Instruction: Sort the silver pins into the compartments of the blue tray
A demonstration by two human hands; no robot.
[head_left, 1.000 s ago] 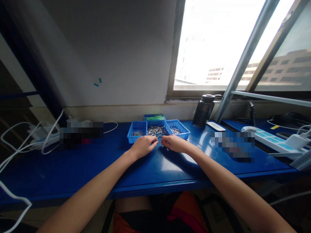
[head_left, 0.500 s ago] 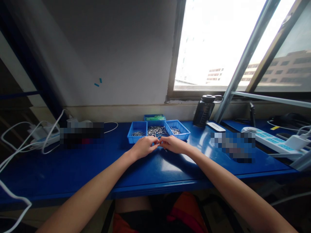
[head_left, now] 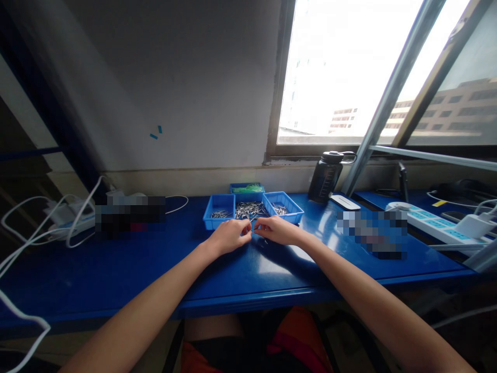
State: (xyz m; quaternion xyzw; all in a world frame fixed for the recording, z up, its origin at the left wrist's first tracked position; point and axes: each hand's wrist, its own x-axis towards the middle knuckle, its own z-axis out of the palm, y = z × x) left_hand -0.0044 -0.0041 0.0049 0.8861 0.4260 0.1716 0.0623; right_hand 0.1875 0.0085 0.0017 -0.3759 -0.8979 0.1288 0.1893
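Just in front of the blue bins, my left hand (head_left: 231, 236) and my right hand (head_left: 279, 231) face each other with a small gap between the fingertips. Each is closed in a pinch; whatever they hold is too small to make out. Behind them, a heap of thin metal pins or screws (head_left: 250, 209) fills the middle bin, whose front my hands partly cover. The left blue bin (head_left: 213, 224) has a smaller pile of metal pieces (head_left: 220, 214). More slim pieces (head_left: 279, 210) lie in the tilted right blue bin (head_left: 292, 203).
Behind stands another blue bin (head_left: 234, 186) with a green bag (head_left: 251, 189). A black bottle (head_left: 325, 178) and a white flat device (head_left: 345, 202) are at right, near a power strip (head_left: 430, 224). White cables (head_left: 23, 316) hang at left. The blue table (head_left: 147, 269) ends close to my body.
My fingertips have parted slightly; they were together half a second ago. The bins and the things around them have stayed in place.
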